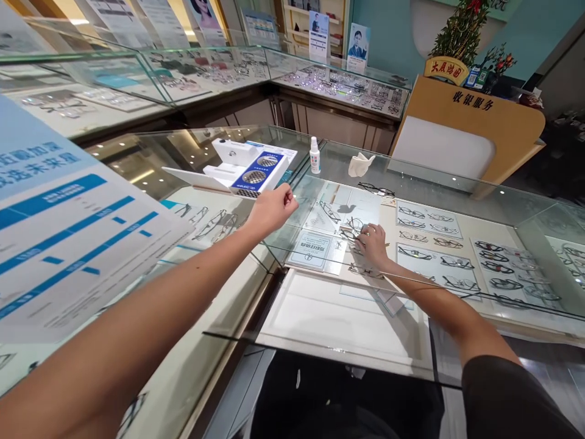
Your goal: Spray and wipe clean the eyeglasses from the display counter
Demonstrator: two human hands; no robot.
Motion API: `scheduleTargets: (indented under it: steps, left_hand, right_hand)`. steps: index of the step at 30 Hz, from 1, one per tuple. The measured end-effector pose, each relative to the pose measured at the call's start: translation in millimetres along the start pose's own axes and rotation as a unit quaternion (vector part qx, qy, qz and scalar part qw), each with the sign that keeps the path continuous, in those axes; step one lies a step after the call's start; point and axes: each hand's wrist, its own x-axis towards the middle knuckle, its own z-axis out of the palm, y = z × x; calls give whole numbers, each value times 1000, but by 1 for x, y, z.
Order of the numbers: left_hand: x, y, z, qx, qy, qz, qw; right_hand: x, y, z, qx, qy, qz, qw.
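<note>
My right hand [372, 242] reaches inside the glass display case [457, 183], under its top pane. Its fingers curl around a dark-framed pair of glasses [351, 234] lying on the white display shelf. My left hand [273, 207] is stretched out above the counter top, fingers pinched together near the corner of the case, beside a blue and white box [258, 172]. What the pinched fingers hold, if anything, is not visible. More glasses [329, 212] lie just beyond my right hand.
Rows of glasses [434, 253] fill the shelf to the right. On the glass top stand a small spray bottle [315, 155], a crumpled white cloth [361, 164] and another pair of glasses [375, 189]. A large printed sign [59, 231] stands at left. A wooden cashier desk [475, 122] is behind.
</note>
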Motion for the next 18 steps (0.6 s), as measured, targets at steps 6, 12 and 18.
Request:
scheduleTargets:
  steps: [6, 12, 18]
  left_hand:
    - [-2, 6, -4, 5, -18, -23, 1000]
    - [-4, 8, -7, 15, -31, -45, 998]
    - [-4, 9, -8, 27, -33, -53, 998]
  right_hand:
    - [62, 39, 4, -52, -18, 25, 998]
    - [99, 59, 17, -68, -52, 32, 996]
    - [106, 63, 29, -69, -59, 30, 995]
